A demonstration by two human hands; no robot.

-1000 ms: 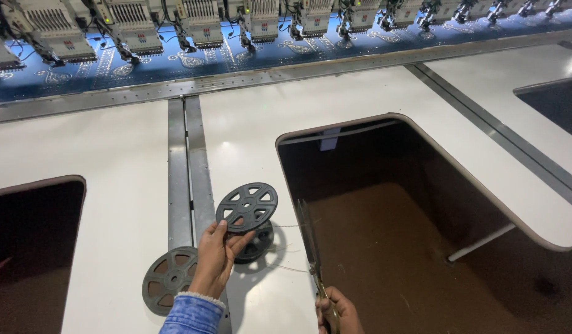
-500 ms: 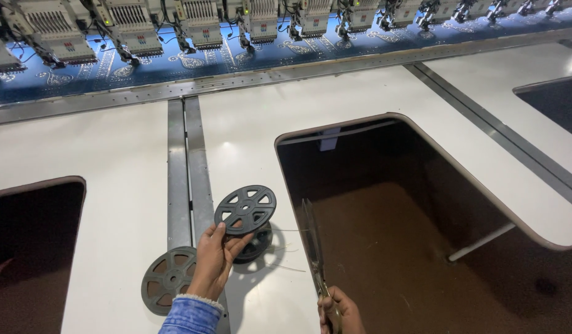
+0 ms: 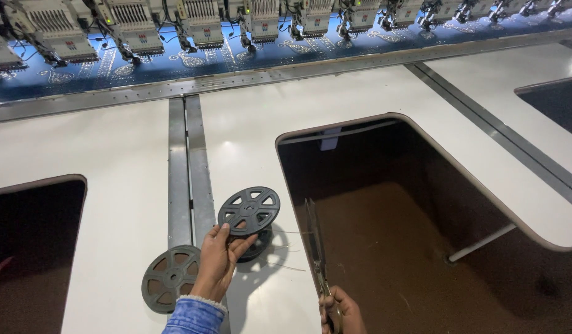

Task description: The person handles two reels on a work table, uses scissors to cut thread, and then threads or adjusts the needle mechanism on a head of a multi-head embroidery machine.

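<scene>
Left hand (image 3: pixel 219 263) grips the dark spool (image 3: pixel 249 211) by its rim, tilted off the white worktop (image 3: pixel 249 130) so its thread runs sideways to the scissors (image 3: pixel 314 244), gripped closed-fisted in the right hand (image 3: pixel 340 311). Spare reel (image 3: pixel 169 278) lies flat nearby.

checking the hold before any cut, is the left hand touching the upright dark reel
Touching. The head view shows the left hand with its fingers wrapped on the lower rim of the dark reel, no gap visible between them.

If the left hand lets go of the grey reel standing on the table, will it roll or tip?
The grey reel is tilted on its round flanges under the left hand, so it would probably tip or roll. Its spoked, open flanges suggest it is light.
</scene>
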